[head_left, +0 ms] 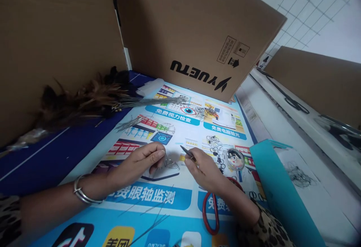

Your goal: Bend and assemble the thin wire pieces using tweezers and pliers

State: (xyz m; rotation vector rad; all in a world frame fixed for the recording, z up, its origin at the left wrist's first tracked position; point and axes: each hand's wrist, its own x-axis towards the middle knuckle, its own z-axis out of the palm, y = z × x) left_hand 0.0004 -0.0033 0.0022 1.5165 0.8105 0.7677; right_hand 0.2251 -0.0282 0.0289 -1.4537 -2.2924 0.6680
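Note:
My left hand point(142, 160) is closed in a pinch on a thin bent wire piece point(168, 163) that rests on a printed poster point(169, 198). My right hand point(205, 168) is closed around a slim dark tool point(187, 152) whose tip points up and left, just right of the wire piece. A silver bangle point(81, 192) circles my left wrist. Red-handled scissors point(211, 213) lie on the poster under my right forearm.
A bundle of brown feathers on wire stems point(93, 100) lies at the left. Loose wire bits point(214, 143) and straight wires point(152, 217) are scattered on the poster. Cardboard boxes point(197, 32) stand behind. A teal tray point(282, 194) holding wire pieces sits at right.

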